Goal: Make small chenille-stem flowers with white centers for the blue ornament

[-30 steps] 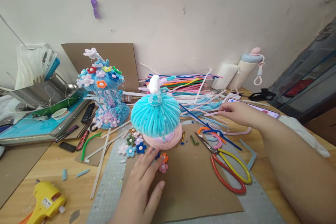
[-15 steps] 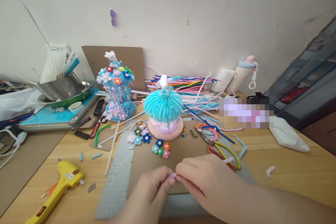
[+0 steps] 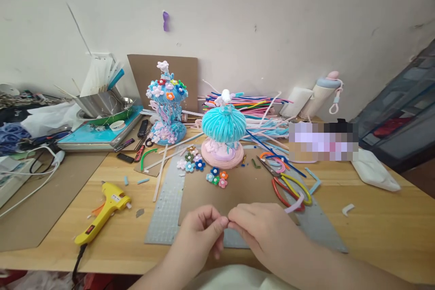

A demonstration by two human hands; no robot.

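My left hand [image 3: 205, 231] pinches thumb against index finger, its other fingers loosely curled. Touching its fingertips is my right hand [image 3: 261, 222], closed with its fingers bunched. The pinched part between them is hidden; a lilac pipe cleaner [image 3: 295, 204] sticks out behind my right hand, over the scissors' handles. Straight ahead stands a turquoise domed pipe-cleaner piece [image 3: 224, 124] on a round pink base [image 3: 222, 156]. Small pipe-cleaner flowers [image 3: 215, 177] in several colours lie in front of it. Scissors [image 3: 282, 183] with red and yellow handles rest to the right.
A yellow glue gun [image 3: 108, 210] lies on the left. Behind it stands a blue flower-covered pipe-cleaner piece [image 3: 167, 108]. Bundled pipe cleaners [image 3: 251, 106] lie along the wall. Brown cardboard [image 3: 200, 195] covers part of the grey cutting mat [image 3: 159, 226]. A bottle [image 3: 321, 95] stands back right.
My view has shifted left and down, showing the table's front edge. The lilac bit seen between my fingertips is now hidden as both hands' fingertips meet.
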